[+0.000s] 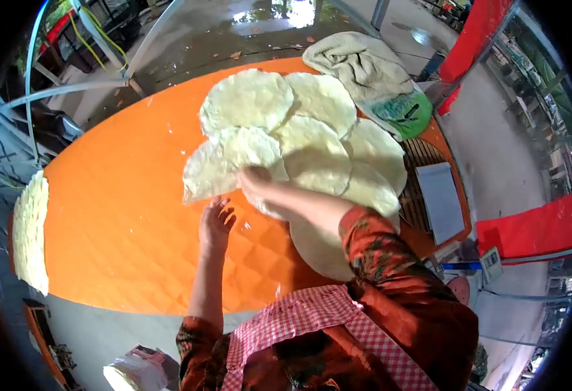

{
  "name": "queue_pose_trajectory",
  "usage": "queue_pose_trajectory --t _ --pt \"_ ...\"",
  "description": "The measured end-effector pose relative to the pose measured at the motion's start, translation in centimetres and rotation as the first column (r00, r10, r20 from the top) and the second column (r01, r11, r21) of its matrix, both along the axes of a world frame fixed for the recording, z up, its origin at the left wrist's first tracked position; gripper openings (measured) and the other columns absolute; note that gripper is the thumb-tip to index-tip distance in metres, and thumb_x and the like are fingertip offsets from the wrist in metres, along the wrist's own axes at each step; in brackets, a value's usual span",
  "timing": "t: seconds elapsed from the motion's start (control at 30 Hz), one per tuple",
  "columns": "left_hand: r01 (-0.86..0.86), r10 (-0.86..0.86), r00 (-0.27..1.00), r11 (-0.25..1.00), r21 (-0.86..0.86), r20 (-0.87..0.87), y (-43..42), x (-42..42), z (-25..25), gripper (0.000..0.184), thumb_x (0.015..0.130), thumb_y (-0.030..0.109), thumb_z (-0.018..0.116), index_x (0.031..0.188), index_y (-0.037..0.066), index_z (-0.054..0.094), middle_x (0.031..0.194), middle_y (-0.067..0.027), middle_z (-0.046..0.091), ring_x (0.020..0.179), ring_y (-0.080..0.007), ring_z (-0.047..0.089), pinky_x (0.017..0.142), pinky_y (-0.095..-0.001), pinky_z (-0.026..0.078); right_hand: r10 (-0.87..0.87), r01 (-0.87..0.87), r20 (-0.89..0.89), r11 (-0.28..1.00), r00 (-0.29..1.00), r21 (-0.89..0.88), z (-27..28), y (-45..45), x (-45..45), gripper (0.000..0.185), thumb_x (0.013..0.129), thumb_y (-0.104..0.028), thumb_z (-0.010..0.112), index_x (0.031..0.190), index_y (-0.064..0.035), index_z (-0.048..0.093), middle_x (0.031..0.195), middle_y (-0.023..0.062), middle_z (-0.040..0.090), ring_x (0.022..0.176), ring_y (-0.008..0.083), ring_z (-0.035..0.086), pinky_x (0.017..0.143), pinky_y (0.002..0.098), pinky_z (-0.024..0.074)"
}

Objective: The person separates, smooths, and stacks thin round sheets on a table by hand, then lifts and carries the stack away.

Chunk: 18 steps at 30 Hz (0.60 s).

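Several pale, thin round dough sheets [312,153] lie overlapping on the orange tabletop [116,195]. My right hand [255,184] is at the lower edge of the front-left dough sheet [224,163], its fingers curled together and slightly blurred. Whatever those fingers pinch is hidden. Just below that sheet's near edge, my left hand [217,223] has its fingers apart and holds nothing; I cannot tell whether the fingertips touch the dough. My right forearm crosses over other sheets, covering part of them.
A crumpled beige towel [358,65] and a green-and-white bag [403,114] lie at the back right. Beside them are a slatted bamboo rack [423,156] and a grey-white rectangular pad [440,201]. A pale ridged stack [33,231] stands at the far left edge.
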<state>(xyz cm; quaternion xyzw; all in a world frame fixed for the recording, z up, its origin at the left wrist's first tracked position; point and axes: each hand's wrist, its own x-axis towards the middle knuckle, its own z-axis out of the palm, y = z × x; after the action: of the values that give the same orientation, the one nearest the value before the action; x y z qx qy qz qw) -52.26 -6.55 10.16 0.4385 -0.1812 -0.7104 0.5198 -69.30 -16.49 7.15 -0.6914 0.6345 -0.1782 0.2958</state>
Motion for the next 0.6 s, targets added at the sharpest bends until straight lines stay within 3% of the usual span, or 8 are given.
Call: queue_pose_trajectory --t 0.07,0.13,0.2,0.27,0.33,0.47,0.53,0.6 --pt "0.043 -0.043 0.998 0.999 0.010 -0.041 -1.3 -0.2 -0.5 0.025 0.090 0.025 0.054 0.106 0.005 0.057 0.102 -0.0100 0.063 0.081 -0.0218 0.059 0.075 -0.0319 0.049 -0.288 0.276 0.311 0.958 0.906 0.082 5.9 -8.8 -1.4 0.028 0.084 -0.026 0.042 0.073 -0.0053 0.059 0.079 0.0132 0.062 0.071 0.0210 0.058 0.065 0.0398 0.0479" --pt "0.092 -0.091 0.992 0.996 0.014 -0.085 -2.9 -0.5 -3.1 0.025 0.090 0.024 0.054 0.105 0.005 0.056 0.103 -0.0112 0.063 0.083 -0.0227 0.060 0.076 -0.0329 0.049 -0.201 0.205 0.509 0.978 0.837 0.049 16.4 -14.5 -4.3 0.030 0.082 -0.026 0.044 0.069 -0.0028 0.057 0.067 0.0099 0.062 0.060 0.0246 0.059 0.061 0.0410 0.0482" --pt "0.147 -0.141 0.979 0.989 0.025 -0.148 -4.4 -2.5 -3.7 0.021 0.092 0.018 0.050 0.105 0.003 0.056 0.106 -0.0146 0.062 0.095 -0.0275 0.061 0.084 -0.0361 0.050 0.073 -0.026 0.081 0.876 0.994 -0.481 21.6 -18.8 -5.9 0.022 0.083 -0.022 0.050 0.080 -0.0046 0.062 0.077 0.0144 0.066 0.069 0.0279 0.063 0.064 0.0418 0.0491" --pt "0.177 -0.158 0.965 0.981 0.078 -0.207 -6.7 -4.9 -3.6 0.021 0.093 0.017 0.048 0.105 0.001 0.055 0.110 -0.0171 0.060 0.102 -0.0311 0.059 0.091 -0.0391 0.048 0.148 -0.231 -0.178 0.663 0.973 -0.712 25.8 -19.2 -7.2 0.016 0.082 -0.017 0.054 0.088 -0.0079 0.066 0.082 0.0154 0.067 0.079 0.0327 0.065 0.068 0.0426 0.0500" --pt "0.203 -0.170 0.927 0.977 0.069 -0.334 -9.4 -6.5 -5.9 0.022 0.095 0.017 0.045 0.106 0.000 0.054 0.112 -0.0172 0.058 0.110 -0.0323 0.055 0.096 -0.0416 0.044 0.165 -0.314 -0.277 0.662 0.947 -0.681 24.6 -18.0 -8.0 0.017 0.081 -0.011 0.052 0.090 -0.0072 0.066 0.088 0.0151 0.067 0.087 0.0342 0.064 0.073 0.0421 0.0504" --pt "0.208 -0.194 0.889 0.978 -0.011 -0.415 -15.7 -8.7 -10.9 0.028 0.095 0.023 0.047 0.116 0.005 0.047 0.114 -0.0096 0.057 0.114 -0.0293 0.051 0.095 -0.0413 0.043 0.229 -0.397 -0.326 0.480 0.917 -0.782 7.8 -18.9 -11.2 0.021 0.082 -0.009 0.052 0.099 -0.0084 0.065 0.104 0.0111 0.065 0.099 0.0318 0.061 0.083 0.0412 0.0492" --pt "0.122 -0.082 0.899 0.990 0.066 -0.430 -17.1 -9.3 -9.8 0.035 0.094 0.017 0.044 0.126 0.000 0.041 0.123 -0.0142 0.054 0.118 -0.0322 0.050 0.099 -0.0427 0.042 0.259 -0.502 -0.486 0.721 0.835 -0.478 -1.3 -18.8 -14.3 0.029 0.081 -0.020 0.055 0.107 -0.0091 0.060 0.125 0.0087 0.054 0.119 0.0278 0.048 0.098 0.0426 0.0388" --pt "0.154 -0.136 0.945 0.987 0.039 -0.299 -17.2 -9.1 -8.9 0.033 0.093 0.016 0.048 0.123 0.001 0.044 0.117 -0.0119 0.055 0.107 -0.0283 0.056 0.090 -0.0388 0.046 0.270 -0.494 -0.520 0.791 0.810 -0.360 -4.6 -16.8 -15.7 0.044 0.080 -0.022 0.057 0.122 -0.0110 0.051 0.136 0.0078 0.043 0.130 0.0259 0.035 0.105 0.0459 0.0295"
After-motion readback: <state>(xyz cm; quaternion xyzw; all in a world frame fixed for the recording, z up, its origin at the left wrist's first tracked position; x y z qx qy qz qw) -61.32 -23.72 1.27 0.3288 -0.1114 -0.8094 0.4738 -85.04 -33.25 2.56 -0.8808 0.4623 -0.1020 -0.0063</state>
